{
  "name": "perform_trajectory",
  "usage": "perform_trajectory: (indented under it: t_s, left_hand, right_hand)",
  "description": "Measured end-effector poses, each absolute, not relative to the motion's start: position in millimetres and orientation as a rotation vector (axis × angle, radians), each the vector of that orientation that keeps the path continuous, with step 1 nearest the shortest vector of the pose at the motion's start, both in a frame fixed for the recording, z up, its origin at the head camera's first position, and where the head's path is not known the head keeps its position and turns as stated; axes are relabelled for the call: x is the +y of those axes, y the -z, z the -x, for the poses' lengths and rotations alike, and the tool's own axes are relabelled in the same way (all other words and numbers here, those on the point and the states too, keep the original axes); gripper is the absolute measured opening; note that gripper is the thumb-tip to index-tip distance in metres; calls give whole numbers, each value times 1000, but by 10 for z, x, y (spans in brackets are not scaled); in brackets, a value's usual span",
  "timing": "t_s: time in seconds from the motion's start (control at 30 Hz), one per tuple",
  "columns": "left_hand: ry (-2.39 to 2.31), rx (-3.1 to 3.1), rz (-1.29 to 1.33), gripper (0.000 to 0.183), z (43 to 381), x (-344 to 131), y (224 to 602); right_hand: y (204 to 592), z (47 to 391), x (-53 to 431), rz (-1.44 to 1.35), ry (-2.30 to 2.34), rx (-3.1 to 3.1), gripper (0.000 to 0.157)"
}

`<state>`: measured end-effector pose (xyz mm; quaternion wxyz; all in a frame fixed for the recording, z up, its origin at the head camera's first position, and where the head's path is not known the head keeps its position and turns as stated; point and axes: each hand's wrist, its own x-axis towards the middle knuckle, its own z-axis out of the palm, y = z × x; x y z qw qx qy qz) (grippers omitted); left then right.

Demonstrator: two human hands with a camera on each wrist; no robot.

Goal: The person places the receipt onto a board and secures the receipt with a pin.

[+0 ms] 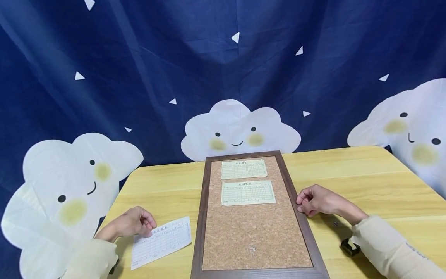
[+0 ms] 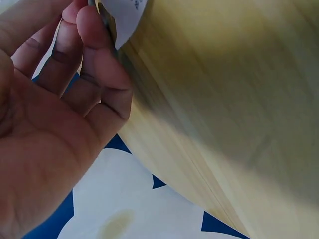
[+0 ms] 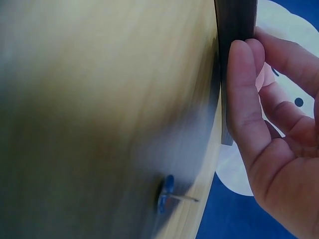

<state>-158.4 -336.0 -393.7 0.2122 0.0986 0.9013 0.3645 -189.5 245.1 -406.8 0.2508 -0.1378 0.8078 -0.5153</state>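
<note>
A white printed form (image 1: 163, 241) lies left of a brown-framed cork board (image 1: 258, 232). My left hand (image 1: 134, 224) pinches the form near its upper left edge; in the left wrist view only a corner of the paper (image 2: 127, 17) shows beyond the fingers. At the board's right side, my right hand (image 1: 318, 201) has thumb and curled fingers on the dark frame (image 3: 236, 20). Whether a small item sits between those fingertips is hidden. Two pale green forms, an upper one (image 1: 244, 169) and a lower one (image 1: 248, 192), are on the upper cork.
Small silvery tacks (image 1: 252, 249) show on the lower cork. A thumbtack (image 3: 167, 194) lies on the wooden table (image 1: 348, 174), below the right wrist. Behind the table hangs a dark blue curtain (image 1: 195, 58) with clouds.
</note>
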Motion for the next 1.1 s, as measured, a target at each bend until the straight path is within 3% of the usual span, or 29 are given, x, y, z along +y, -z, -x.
perform_trajectory:
  t_s: [0.7, 1.1]
  left_hand:
    - [-975, 2421, -408, 3, 1641, -3392, 3883]
    - [-1253, 2251, -411, 15, 1725, -3442, 3851]
  right_hand:
    - [4075, 1913, 2452, 380, 1413, 2180, 11]
    - [4080, 1902, 2447, 385, 1414, 2194, 14]
